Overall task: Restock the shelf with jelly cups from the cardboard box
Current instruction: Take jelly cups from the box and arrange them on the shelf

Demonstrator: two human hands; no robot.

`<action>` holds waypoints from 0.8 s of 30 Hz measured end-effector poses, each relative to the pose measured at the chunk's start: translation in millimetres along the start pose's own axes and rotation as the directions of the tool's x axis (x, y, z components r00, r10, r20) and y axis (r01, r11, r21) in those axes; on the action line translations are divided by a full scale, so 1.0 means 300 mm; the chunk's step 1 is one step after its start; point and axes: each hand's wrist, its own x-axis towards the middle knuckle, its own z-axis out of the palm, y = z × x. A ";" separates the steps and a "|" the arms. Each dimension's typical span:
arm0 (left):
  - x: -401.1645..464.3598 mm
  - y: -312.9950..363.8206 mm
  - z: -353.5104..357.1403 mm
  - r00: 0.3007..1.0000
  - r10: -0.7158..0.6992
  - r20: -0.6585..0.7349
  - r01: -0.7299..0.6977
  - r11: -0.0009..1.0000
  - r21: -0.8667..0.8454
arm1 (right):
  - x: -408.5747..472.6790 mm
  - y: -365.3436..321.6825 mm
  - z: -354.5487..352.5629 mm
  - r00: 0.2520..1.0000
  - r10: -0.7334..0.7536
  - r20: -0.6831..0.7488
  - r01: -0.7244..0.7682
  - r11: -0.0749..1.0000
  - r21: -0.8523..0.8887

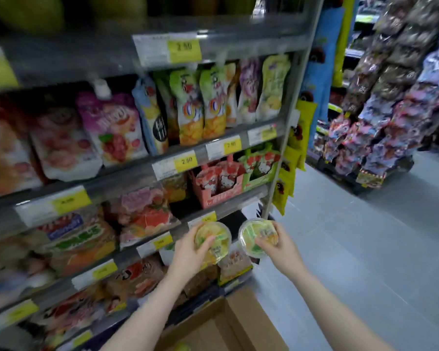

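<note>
While my left fingers [208, 243] curl over one jelly cup [214, 236], my left hand [190, 252] grips it at the shelf [228, 210] edge. My right hand [279, 245] clasps a second jelly cup [255, 235] just beside the first, thumb across its lid. Both cups hang before the dark gap under a price tag [202, 220]. Below my forearms sits the open cardboard box [238, 323], near the grey floor [352, 249].
</note>
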 end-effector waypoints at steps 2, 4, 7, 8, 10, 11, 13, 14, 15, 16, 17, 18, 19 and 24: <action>0.002 0.106 -0.037 1.000 0.019 -0.023 -0.018 0.999 0.036 | 0.000 -0.071 -0.066 0.999 -0.047 0.012 0.047 0.999 0.012; 0.009 0.198 -0.061 0.995 0.061 -0.081 -0.059 0.998 0.036 | 0.015 -0.134 -0.132 0.995 -0.095 0.012 0.095 0.995 0.038; 0.017 0.355 -0.085 0.974 0.123 -0.192 -0.119 0.992 0.029 | 0.050 -0.244 -0.235 0.982 -0.188 0.035 0.185 0.980 0.075; 0.021 0.411 -0.092 0.964 0.137 -0.227 -0.134 0.991 0.029 | 0.065 -0.287 -0.274 0.973 -0.223 0.052 0.219 0.972 0.082; 0.023 0.517 -0.106 0.939 0.161 -0.305 -0.160 0.987 0.026 | 0.093 -0.370 -0.349 0.954 -0.293 0.070 0.286 0.954 0.091; 0.020 0.569 -0.114 0.924 0.167 -0.345 -0.171 0.985 0.019 | 0.103 -0.411 -0.383 0.941 -0.330 0.070 0.322 0.941 0.105; 0.018 0.659 -0.131 0.893 0.169 -0.418 -0.185 0.983 0.002 | 0.121 -0.486 -0.446 0.916 -0.395 0.071 0.384 0.914 0.132; 0.019 0.698 -0.143 0.880 0.180 -0.441 -0.201 0.980 -0.002 | 0.123 -0.525 -0.473 0.907 -0.414 0.073 0.401 0.905 0.143; 0.020 0.737 -0.156 0.865 0.196 -0.462 -0.221 0.975 0.000 | 0.128 -0.558 -0.495 0.899 -0.431 0.074 0.417 0.896 0.150; 0.027 0.773 -0.174 0.849 0.214 -0.483 -0.238 0.971 0.012 | 0.130 -0.596 -0.517 0.887 -0.456 0.075 0.441 0.884 0.154; 0.034 0.811 -0.194 0.833 0.232 -0.503 -0.250 0.968 0.032 | 0.139 -0.630 -0.536 0.877 -0.474 0.076 0.459 0.874 0.161; 0.043 0.850 -0.215 0.816 0.251 -0.521 -0.261 0.964 0.055 | 0.142 -0.671 -0.556 0.865 -0.496 0.073 0.479 0.861 0.170; 0.051 0.891 -0.237 0.796 0.277 -0.538 -0.278 0.957 0.081 | 0.152 -0.712 -0.573 0.853 -0.519 0.066 0.501 0.847 0.180; 0.089 1.052 -0.357 0.684 0.397 -0.612 -0.368 0.912 0.181 | 0.196 -0.917 -0.622 0.817 -0.577 0.003 0.558 0.792 0.248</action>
